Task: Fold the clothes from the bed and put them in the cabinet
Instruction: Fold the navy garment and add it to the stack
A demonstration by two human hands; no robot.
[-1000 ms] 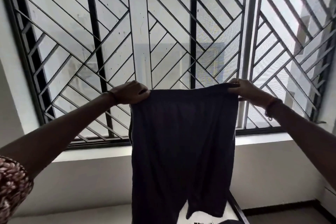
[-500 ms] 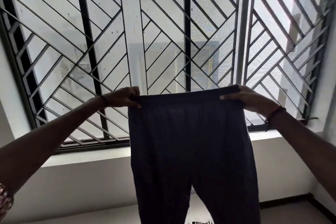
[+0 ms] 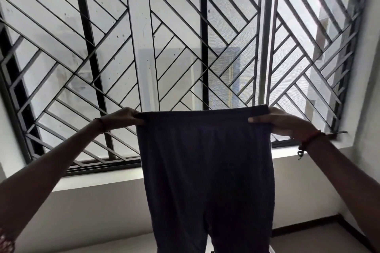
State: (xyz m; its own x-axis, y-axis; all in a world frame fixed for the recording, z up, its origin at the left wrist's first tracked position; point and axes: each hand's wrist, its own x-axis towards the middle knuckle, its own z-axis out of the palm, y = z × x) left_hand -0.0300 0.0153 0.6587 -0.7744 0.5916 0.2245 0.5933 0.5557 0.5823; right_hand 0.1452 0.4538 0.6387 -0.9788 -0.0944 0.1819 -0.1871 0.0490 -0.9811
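A pair of dark trousers hangs in the air in front of me, waistband up and stretched flat, both legs dropping out of the bottom of the view. My left hand pinches the waistband's left corner. My right hand grips the right corner, thumb laid across the front of the cloth. Both arms reach forward at about the same height. The bed and the cabinet are out of view.
A large window with a black diagonal metal grille fills the wall straight ahead. A white sill runs under it. The white wall continues below, with a dark skirting board at the lower right.
The waistband has been pulled wider and flatter between my hands, and the trousers now hang open with both legs apart. My view has shifted slightly, so the hands sit lower against the window.
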